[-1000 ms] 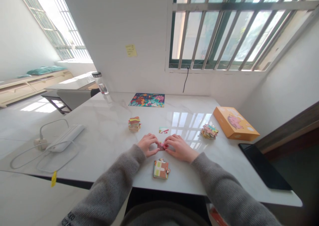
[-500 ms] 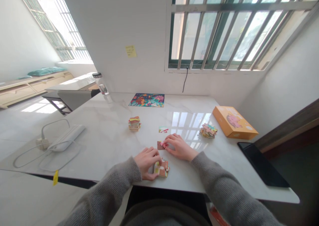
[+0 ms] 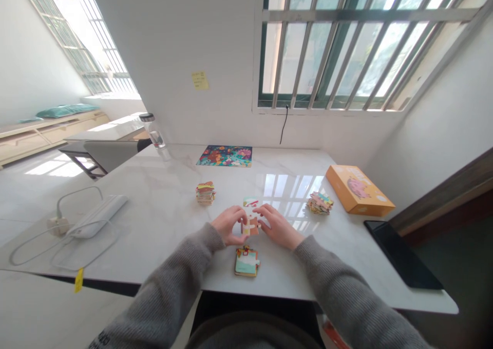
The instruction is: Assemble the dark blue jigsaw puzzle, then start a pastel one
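Note:
In front of me my left hand (image 3: 230, 225) pinches a brown and cream puzzle piece (image 3: 252, 228) by its left side. My right hand (image 3: 278, 225) curls at the right edge of the pieces, fingertips on them; its fingers partly hide the pink piece that lay there. Just beyond the fingers lies a flat puzzle piece (image 3: 250, 203) with green and red on it. Nearer to me, by the table edge, sits a low stack of puzzle pieces (image 3: 247, 263), a pale teal and white one on top.
More puzzle piece stacks stand at left (image 3: 205, 193) and right (image 3: 320, 203). A colourful picture sheet (image 3: 225, 155) lies at the back. An orange box (image 3: 359, 189), a black tablet (image 3: 402, 254), a bottle (image 3: 153, 131) and a white power strip (image 3: 99, 216) with cables are around.
My left hand has lifted the brown and cream puzzle piece off the near stack and moved forward to my right hand. The stack's top now shows a teal and white piece.

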A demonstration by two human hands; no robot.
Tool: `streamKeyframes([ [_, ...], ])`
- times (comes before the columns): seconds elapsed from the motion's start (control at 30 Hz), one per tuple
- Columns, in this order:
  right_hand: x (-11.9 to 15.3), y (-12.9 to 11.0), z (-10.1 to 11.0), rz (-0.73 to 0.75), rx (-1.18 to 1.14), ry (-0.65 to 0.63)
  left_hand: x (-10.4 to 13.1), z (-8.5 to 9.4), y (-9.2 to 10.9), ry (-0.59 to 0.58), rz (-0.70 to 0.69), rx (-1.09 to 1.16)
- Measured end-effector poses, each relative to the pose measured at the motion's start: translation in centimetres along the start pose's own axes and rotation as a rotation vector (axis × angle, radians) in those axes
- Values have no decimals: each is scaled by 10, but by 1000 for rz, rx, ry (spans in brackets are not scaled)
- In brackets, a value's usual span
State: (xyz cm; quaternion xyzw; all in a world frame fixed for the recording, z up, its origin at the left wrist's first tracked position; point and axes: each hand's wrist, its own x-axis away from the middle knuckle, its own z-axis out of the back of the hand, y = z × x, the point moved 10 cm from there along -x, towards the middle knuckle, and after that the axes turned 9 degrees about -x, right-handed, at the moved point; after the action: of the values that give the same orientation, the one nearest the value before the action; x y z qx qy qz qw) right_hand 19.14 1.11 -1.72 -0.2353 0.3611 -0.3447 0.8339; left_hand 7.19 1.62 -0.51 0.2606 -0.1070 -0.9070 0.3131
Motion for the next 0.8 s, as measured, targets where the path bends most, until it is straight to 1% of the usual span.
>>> streamKeyframes([
  [0.1, -1, -2, 6, 27, -39, 48, -15, -3, -11, 50, 23, 51],
  [0.17, -1, -1, 7, 24, -33, 63, -19, -3, -13, 94, 12, 14],
  [0.27, -3, 0, 5, 15, -25, 41, -17, -2, -15, 145, 1, -106],
  [0.33, -3, -1, 4, 25, -49, 18, -14, -2, -16, 150, -2, -172],
  [0.4, -4, -4, 4, 40, -77, 7, -11, -3, -18, 154, 3, -180],
  [0.47, -4, -7, 4, 54, -89, -4, -9, -1, -19, 171, 20, -104],
  [0.53, -4, -9, 3, 66, -94, -25, -9, 0, -20, 192, 43, 27],
  [0.6, -4, -8, 4, 60, -84, -23, -11, -3, -24, 180, 89, 148],
  [0.63, -5, -6, 6, 43, -70, -2, -11, -6, -27, 159, 124, 193],
  [0.7, -5, 4, 14, -32, -54, 91, -12, -11, -34, 126, 198, 242],
  [0.73, -5, 12, 20, -91, -73, 153, -12, -12, -37, 130, 227, 248],
  [0.8, -3, 30, 26, -237, -197, 255, -10, -7, -43, 185, 261, 233],
])
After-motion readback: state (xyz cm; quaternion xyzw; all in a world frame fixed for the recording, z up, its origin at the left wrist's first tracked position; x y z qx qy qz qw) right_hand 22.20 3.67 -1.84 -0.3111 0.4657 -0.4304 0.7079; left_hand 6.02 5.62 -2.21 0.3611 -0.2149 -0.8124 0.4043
